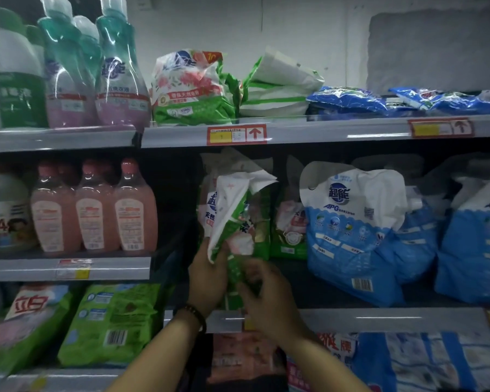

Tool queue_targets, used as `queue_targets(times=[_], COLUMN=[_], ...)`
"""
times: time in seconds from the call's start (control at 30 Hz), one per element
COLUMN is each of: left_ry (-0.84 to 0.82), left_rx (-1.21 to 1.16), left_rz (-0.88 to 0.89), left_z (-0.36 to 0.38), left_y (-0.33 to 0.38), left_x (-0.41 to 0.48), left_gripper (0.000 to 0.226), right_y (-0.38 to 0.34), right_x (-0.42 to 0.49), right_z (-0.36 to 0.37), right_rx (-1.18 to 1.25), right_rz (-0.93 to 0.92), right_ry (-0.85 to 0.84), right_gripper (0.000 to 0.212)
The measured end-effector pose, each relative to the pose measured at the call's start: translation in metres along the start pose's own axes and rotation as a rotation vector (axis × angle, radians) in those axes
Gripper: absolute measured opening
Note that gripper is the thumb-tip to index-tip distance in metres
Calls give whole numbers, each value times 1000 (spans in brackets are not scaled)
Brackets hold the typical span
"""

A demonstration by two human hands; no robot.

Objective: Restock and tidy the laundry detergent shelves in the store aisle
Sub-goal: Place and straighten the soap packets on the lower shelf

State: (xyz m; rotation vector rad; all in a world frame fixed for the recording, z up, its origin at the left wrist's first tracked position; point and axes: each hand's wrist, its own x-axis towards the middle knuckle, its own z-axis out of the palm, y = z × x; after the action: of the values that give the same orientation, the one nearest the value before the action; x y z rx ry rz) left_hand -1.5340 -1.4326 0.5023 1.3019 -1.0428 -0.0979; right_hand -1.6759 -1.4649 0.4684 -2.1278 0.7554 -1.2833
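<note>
A green, white and pink detergent refill pouch [232, 222] stands tilted at the front of the middle shelf [351, 316]. My left hand [207, 275] grips its lower left side, fingers curled round the white edge. My right hand [266, 295] holds the pouch's bottom from the right, fingers curled on the green part. Behind it more pouches of the same kind [287, 230] stand upright. A beaded bracelet is on my left wrist.
Large blue and white detergent bags [351, 230] fill the middle shelf to the right. Pink bottles [96, 213] stand to the left. The top shelf holds teal-capped bottles [116, 69], a green pouch [190, 89] and flat blue bags [348, 100]. Green bags [108, 323] lie on the lower left shelf.
</note>
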Motion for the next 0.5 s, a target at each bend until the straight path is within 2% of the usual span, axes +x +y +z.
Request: queue_targets(times=[0.1,0.2,0.27,0.3,0.37,0.43,0.5], left_ry=[-106,-227,-206,-169,-120,-83,20], left_rx=[-177,-179,-118,-90,-18,-2,-80], left_rz=[-59,-100,-102,-118,-217,-346,-366], left_z=[-22,-41,-46,-46,-39,-27,-15], left_y=[0,-3,-7,-10,-28,-40,-46], left_x=[12,29,47,56,70,70,56], left_gripper=[23,23,19,17,25,55,87], right_y=[11,21,27,28,31,31,31], right_x=[14,25,26,27,28,33,44], right_z=[-17,-24,-21,-18,-9,-3,-1], right_rx=[-13,59,84,33,-55,-40,55], right_rz=[-1,19,8,-13,-46,-29,27], right_ry=[117,67,43,37,4,-22,10], right_gripper=[56,88,112,115,108,100,98])
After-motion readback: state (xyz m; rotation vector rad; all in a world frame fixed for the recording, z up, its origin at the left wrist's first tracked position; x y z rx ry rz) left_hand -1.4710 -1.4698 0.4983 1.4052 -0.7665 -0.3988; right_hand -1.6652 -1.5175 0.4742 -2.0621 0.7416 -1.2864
